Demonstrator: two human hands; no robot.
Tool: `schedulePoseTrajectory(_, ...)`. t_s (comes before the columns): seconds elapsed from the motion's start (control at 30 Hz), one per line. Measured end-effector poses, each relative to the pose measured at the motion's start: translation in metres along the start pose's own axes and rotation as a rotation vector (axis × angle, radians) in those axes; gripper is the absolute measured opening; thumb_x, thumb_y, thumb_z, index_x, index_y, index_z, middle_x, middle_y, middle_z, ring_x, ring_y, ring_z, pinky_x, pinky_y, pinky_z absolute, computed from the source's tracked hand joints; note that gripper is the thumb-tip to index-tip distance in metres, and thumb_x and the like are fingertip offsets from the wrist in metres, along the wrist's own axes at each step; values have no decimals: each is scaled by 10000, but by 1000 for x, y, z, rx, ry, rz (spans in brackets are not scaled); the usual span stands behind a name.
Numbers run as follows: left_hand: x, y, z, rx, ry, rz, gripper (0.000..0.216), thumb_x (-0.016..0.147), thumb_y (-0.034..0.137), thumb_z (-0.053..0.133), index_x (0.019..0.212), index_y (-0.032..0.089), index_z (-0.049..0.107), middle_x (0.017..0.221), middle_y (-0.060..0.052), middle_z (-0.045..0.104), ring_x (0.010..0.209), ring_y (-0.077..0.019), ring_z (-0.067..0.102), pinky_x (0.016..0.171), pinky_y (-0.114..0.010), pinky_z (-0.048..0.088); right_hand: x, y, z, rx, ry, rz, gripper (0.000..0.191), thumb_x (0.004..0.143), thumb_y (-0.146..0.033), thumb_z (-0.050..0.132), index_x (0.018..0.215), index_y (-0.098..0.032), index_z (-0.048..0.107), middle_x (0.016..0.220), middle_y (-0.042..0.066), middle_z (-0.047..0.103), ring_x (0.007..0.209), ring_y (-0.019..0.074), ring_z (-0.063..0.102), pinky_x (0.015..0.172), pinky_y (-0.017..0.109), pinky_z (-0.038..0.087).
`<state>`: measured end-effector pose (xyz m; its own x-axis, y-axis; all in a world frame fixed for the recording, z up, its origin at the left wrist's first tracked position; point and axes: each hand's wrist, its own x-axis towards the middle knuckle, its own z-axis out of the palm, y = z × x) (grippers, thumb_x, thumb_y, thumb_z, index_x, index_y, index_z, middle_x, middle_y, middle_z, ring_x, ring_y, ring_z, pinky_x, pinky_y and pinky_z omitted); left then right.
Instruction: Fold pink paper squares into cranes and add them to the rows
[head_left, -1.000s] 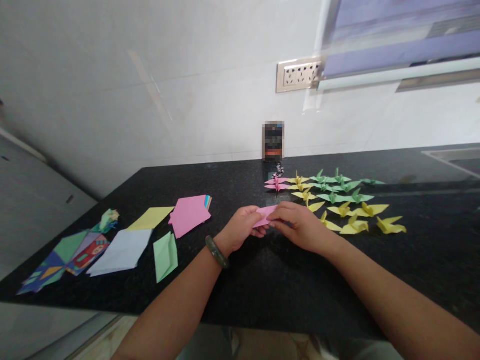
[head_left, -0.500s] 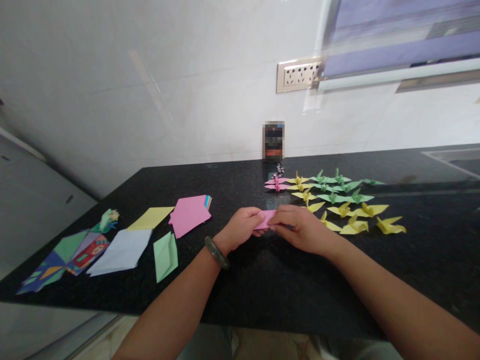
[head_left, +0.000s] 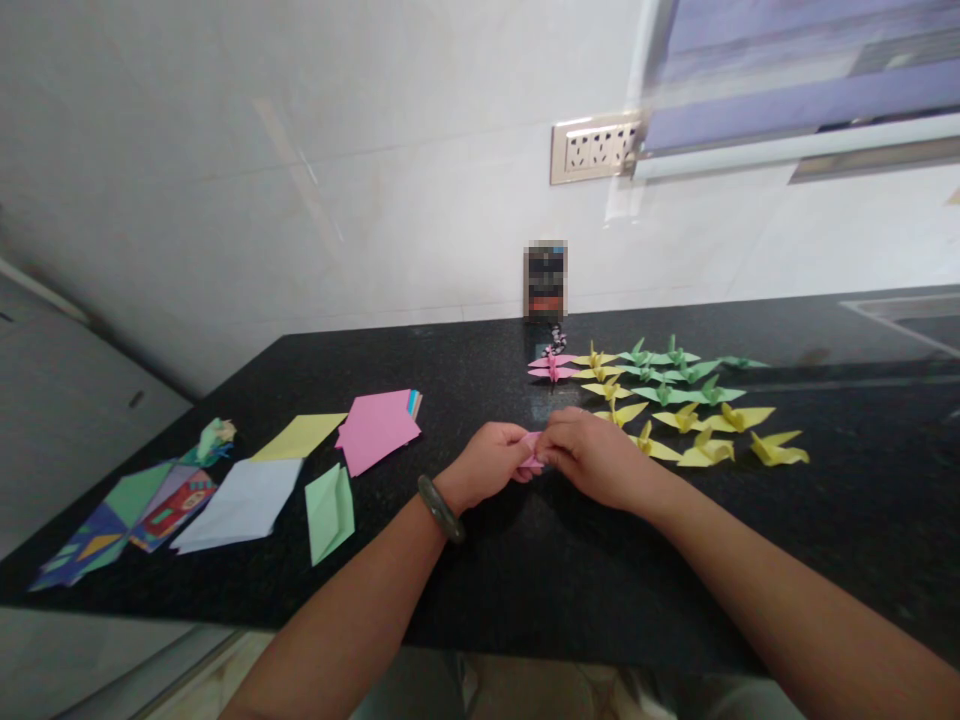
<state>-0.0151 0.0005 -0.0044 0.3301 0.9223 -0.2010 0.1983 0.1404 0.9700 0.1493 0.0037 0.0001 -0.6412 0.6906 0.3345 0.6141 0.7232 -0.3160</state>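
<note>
A small folded piece of pink origami paper [head_left: 530,450] is held between my two hands above the dark countertop. My left hand [head_left: 491,462], with a dark bangle [head_left: 441,510] at the wrist, pinches its left side. On the other side my right hand [head_left: 589,450] grips it with thumb and fingers, covering much of the paper. Behind my hands sit pink paper cranes [head_left: 553,369]. Yellow paper cranes [head_left: 706,448] and green paper cranes [head_left: 667,393] stand in rows to the right.
Left of my hands lie a pink paper stack [head_left: 379,430], a folded green sheet [head_left: 330,515], white sheets [head_left: 244,505], a yellow sheet [head_left: 300,437] and a patterned colourful paper [head_left: 112,525]. A pixelated dark object [head_left: 546,282] leans on the wall below a socket panel [head_left: 596,148].
Both hands have shifted slightly and closed in on the pink paper, so less of it shows. The other papers and cranes have stayed in place.
</note>
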Motion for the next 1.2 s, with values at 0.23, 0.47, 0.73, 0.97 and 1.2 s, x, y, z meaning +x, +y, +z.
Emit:
schedulePoseTrajectory(0.23,-2,-1,0,-105,-48,-12,306,692,394,631,656,90,627,594,-43,611,520,-85,548,541,-206,450,0,-1,-1,117,57,121,97,790,-183,564,712,-167,619,717,27,562,710,139,511,629,243,376)
schedulePoseTrajectory(0.47,0,-4,-1,-204,-70,-33,341,695,420,625,710,80,653,645,-69,641,544,-101,572,559,-224,467,1,4,-2,101,107,166,57,759,-181,597,704,-168,589,712,17,551,697,136,501,610,236,366)
schedulePoseTrajectory(0.73,-1,-3,0,-199,-7,-1,283,589,290,748,751,76,657,645,-65,655,561,-99,587,569,-215,470,1,7,-1,228,218,118,110,779,-161,530,709,-168,614,711,24,556,699,137,512,634,255,387)
schedulePoseTrajectory(0.97,0,0,0,-211,85,29,243,630,273,716,745,72,642,665,-68,664,549,-99,598,554,-212,482,5,3,9,845,302,669,300,677,-410,632,826,-155,576,591,-28,509,445,74,391,375,196,309)
schedulePoseTrajectory(1.2,1,-2,1,-107,107,37,165,683,240,667,711,84,619,623,-43,647,521,-87,586,521,-198,471,5,-3,17,897,278,643,276,667,-365,627,549,-168,475,472,-61,421,386,47,323,352,185,271)
